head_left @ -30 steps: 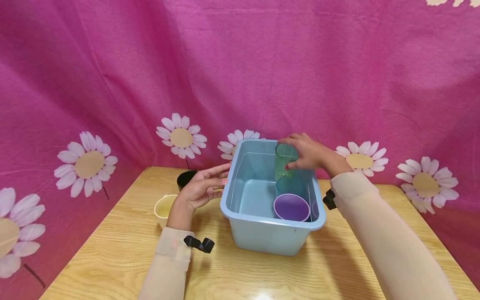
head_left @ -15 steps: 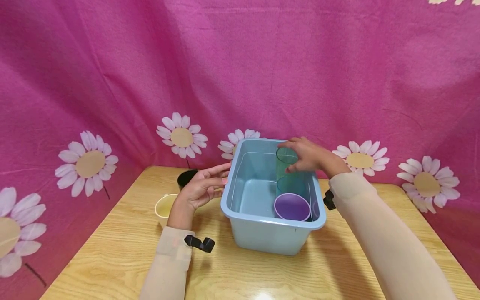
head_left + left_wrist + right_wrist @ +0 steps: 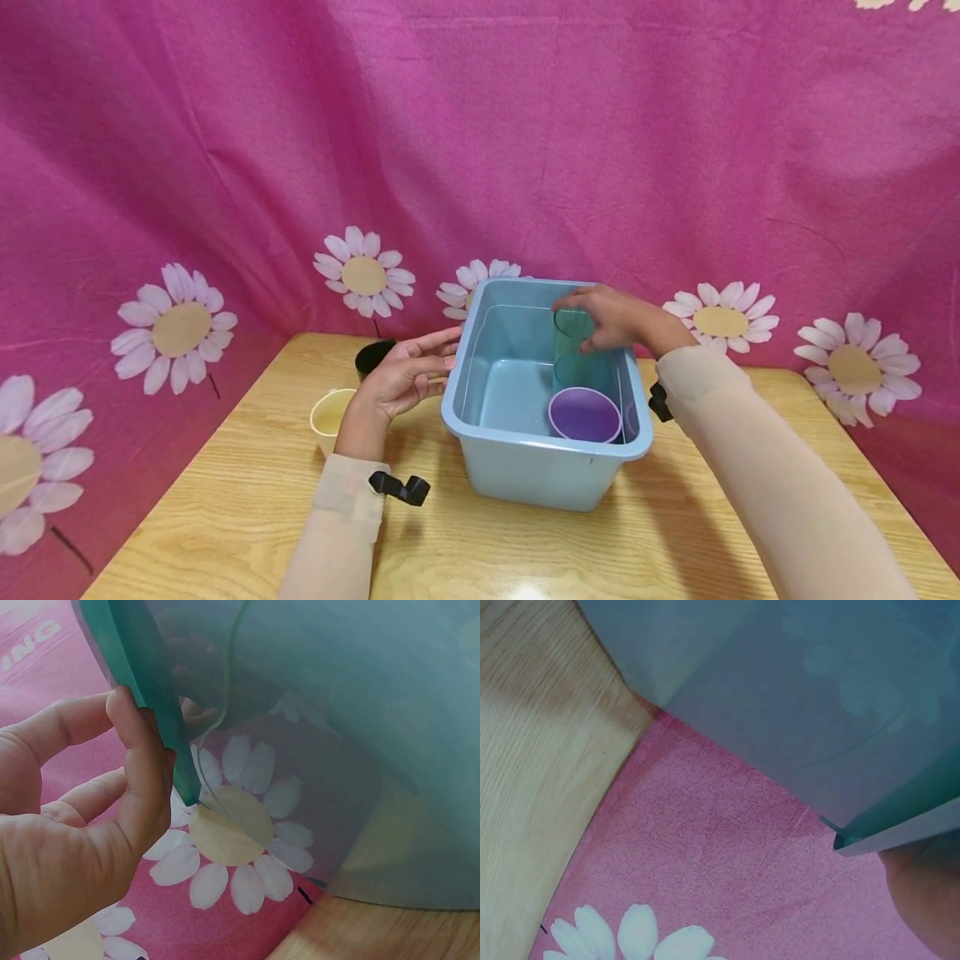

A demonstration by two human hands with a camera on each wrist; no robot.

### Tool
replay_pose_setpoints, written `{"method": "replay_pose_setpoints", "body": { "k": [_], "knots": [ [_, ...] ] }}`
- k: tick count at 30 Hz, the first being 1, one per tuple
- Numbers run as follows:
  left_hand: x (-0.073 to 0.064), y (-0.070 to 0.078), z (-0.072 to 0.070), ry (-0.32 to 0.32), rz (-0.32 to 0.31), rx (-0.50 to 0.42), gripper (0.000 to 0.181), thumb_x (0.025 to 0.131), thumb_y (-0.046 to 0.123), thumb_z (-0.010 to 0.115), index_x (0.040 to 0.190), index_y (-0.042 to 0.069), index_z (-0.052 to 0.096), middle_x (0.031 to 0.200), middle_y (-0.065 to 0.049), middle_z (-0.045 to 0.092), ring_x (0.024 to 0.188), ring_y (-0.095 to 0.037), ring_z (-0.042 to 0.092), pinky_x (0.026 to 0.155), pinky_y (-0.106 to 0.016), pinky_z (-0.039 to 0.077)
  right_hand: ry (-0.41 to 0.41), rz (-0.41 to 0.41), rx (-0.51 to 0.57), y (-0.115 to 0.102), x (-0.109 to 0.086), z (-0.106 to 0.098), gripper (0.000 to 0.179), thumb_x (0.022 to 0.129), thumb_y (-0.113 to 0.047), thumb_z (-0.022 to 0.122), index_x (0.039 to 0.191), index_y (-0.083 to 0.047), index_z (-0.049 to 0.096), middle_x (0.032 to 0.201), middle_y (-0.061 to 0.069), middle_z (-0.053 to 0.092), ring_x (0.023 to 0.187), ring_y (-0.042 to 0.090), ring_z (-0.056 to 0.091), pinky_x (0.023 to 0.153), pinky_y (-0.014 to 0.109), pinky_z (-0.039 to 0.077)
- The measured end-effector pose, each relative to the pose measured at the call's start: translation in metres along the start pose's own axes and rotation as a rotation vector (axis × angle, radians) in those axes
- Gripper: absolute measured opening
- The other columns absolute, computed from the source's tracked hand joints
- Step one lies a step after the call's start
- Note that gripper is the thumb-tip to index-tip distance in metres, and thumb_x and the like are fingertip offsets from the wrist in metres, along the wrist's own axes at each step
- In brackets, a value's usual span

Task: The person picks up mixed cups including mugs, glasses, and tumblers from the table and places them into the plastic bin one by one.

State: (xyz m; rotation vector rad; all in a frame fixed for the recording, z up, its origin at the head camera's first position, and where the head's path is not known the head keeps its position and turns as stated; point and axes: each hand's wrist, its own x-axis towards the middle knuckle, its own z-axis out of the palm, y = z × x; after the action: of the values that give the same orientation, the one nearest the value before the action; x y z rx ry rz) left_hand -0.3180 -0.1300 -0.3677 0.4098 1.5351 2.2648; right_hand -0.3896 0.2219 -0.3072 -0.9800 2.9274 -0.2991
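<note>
In the head view, my right hand [image 3: 618,318] reaches over the far right side of a light blue plastic tub [image 3: 536,442] and grips a clear green cup [image 3: 570,333] near its rim. The cup stands upright inside the tub and overlaps a teal see-through cup [image 3: 581,379] in this view. A purple cup [image 3: 585,415] sits at the tub's near right corner. My left hand [image 3: 401,377] touches the left rim with relaxed fingers. Closer up, the left wrist view has fingertips [image 3: 124,705] against the tub's rim [image 3: 127,645]. Tub wall hides the cups from both wrist cameras.
Left of the tub, a pale yellow cup [image 3: 328,417] and a black cup [image 3: 372,357] stand on the wooden table [image 3: 465,550], partly behind my left hand and wrist. A pink cloth [image 3: 480,150] with daisies hangs around the table's back and sides.
My right hand has lowered the green cup deeper into the tub, behind the purple one. My left hand has stayed at the rim.
</note>
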Motion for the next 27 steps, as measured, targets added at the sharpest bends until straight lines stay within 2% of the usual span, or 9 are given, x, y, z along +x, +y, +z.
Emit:
{"method": "replay_pose_setpoints", "body": {
  "k": [6, 12, 20, 27],
  "knots": [
    [0.0003, -0.0013, -0.0003, -0.01, 0.004, -0.001, 0.057, 0.1, -0.008, 0.051, 0.155, 0.002, 0.041, 0.136, -0.014, 0.06, 0.088, -0.018, 0.07, 0.078, -0.032, 0.059, -0.037, -0.004, 0.01, 0.0001, 0.0033, 0.0, 0.076, 0.076, -0.007, 0.088, 0.145, -0.012, 0.058, 0.147, 0.017, 0.054, 0.139, 0.043, 0.046, 0.106, 0.062, 0.043],
    [0.0006, -0.0016, -0.0001, -0.004, 0.006, 0.005, 0.056, 0.1, -0.007, 0.052, 0.155, 0.002, 0.042, 0.135, -0.013, 0.06, 0.089, -0.018, 0.07, 0.078, -0.032, 0.059, -0.068, 0.02, 0.043, 0.0022, 0.0055, 0.0011, 0.077, 0.076, -0.008, 0.089, 0.146, -0.011, 0.056, 0.148, 0.018, 0.053, 0.141, 0.043, 0.043, 0.109, 0.064, 0.039],
    [0.0, -0.0018, 0.001, -0.005, -0.006, -0.006, 0.057, 0.099, -0.007, 0.054, 0.155, 0.002, 0.042, 0.132, -0.01, 0.064, 0.09, -0.018, 0.07, 0.079, -0.032, 0.059, -0.098, 0.037, 0.048, 0.0023, 0.0071, 0.0027, 0.079, 0.077, -0.01, 0.089, 0.148, -0.011, 0.054, 0.15, 0.017, 0.051, 0.142, 0.044, 0.041, 0.108, 0.066, 0.039],
    [-0.0006, -0.0003, -0.0003, -0.002, 0.003, 0.008, 0.057, 0.099, -0.006, 0.055, 0.154, 0.002, 0.044, 0.137, -0.014, 0.061, 0.091, -0.018, 0.071, 0.079, -0.032, 0.059, -0.107, 0.027, 0.028, 0.0018, 0.0079, 0.001, 0.077, 0.079, -0.012, 0.088, 0.148, -0.012, 0.054, 0.15, 0.016, 0.052, 0.142, 0.043, 0.041, 0.111, 0.065, 0.037]
  ]
}}
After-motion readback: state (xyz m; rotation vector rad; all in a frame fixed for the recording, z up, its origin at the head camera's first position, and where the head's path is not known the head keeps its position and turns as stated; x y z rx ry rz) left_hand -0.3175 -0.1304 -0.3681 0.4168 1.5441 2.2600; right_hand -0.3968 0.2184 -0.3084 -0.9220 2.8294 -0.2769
